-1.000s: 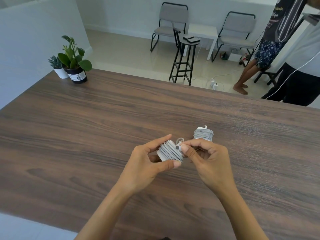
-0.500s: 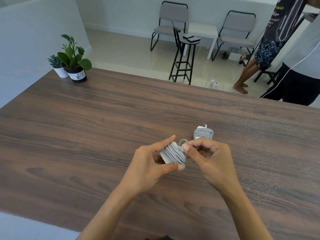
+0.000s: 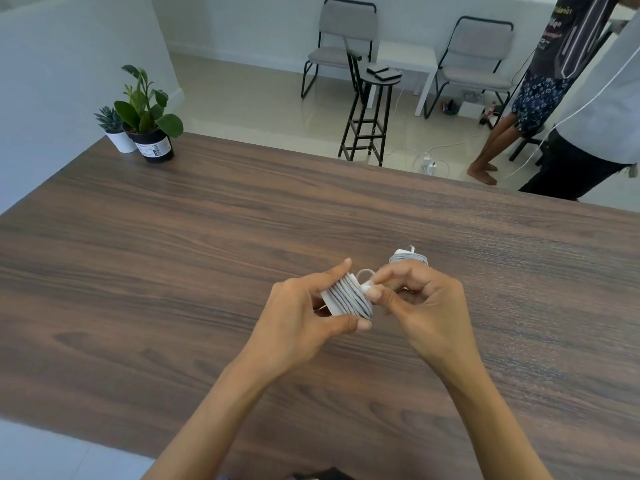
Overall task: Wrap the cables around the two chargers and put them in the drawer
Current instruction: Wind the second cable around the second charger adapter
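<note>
The dark wood-grain surface (image 3: 173, 271) carries two potted plants (image 3: 145, 126) at upper left and a cable-wrapped white charger (image 3: 408, 259) right of centre.

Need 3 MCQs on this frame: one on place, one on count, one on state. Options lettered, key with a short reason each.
1. Where is the second wrapped charger?
A. on the table beyond the right hand
B. on the stool
C. beside the plants

2. How many potted plants stand at the table's far left corner?
A. one
B. two
C. four

3. What state is the charger in hand in?
A. bare, no cable
B. cable coiled around it, end pinched
C. lying flat on the table

Key: 1 A, it lies on the table just past the right hand. 2 B, one white pot, one black. 3 B, the left hand grips the coiled charger while the right pinches the cable end.
</note>
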A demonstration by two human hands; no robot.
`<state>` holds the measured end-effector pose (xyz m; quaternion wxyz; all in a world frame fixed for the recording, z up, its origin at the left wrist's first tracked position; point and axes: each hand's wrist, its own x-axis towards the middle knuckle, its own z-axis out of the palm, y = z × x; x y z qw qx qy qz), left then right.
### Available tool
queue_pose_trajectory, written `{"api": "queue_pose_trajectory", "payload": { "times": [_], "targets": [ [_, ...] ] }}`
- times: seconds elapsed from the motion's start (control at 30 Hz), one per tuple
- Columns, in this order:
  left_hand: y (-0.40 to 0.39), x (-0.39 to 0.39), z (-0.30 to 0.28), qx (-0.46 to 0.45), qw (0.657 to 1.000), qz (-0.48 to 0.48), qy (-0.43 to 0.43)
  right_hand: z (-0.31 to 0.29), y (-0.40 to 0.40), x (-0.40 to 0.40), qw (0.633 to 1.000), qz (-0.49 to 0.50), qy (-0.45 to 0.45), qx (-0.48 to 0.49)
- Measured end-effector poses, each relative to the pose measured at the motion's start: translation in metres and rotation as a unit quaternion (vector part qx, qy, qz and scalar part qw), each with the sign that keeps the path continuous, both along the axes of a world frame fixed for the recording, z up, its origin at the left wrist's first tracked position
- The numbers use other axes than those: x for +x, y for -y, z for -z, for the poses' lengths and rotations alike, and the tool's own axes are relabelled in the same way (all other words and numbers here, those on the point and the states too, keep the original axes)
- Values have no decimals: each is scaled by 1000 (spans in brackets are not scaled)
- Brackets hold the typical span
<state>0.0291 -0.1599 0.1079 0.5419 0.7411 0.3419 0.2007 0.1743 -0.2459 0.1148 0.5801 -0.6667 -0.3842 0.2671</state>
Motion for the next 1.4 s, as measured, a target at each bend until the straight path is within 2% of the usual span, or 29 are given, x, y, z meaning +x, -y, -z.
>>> {"api": "queue_pose_trajectory", "payload": {
  "times": [0.07,0.17,0.3,0.5,0.83,1.03,1.17,1.4],
  "targets": [
    [-1,0,-2,-7,1000,2,2,-2,0,2,999,-17,-23,19],
    [-3,0,0,-21,1000,-13,8,-2,2,2,999,-50,-10,16],
    [-2,0,-1,-31,999,-10,11,2,2,1,997,-33,74,-3],
    [-4,0,-1,-40,999,-18,23,6,2,0,982,-36,183,39],
    [-5,-1,-1,-41,999,-14,27,10,1,-1,988,-41,140,51],
    [-4,-1,-2,-54,997,-6,46,13,0,-7,993,5,97,71],
    [-4,-2,0,-44,998,-4,47,11,2,-4,996,12,82,30],
    [-8,-5,7,6,999,-11,33,10,1,2,992,-10,110,-55]
  ]
}}
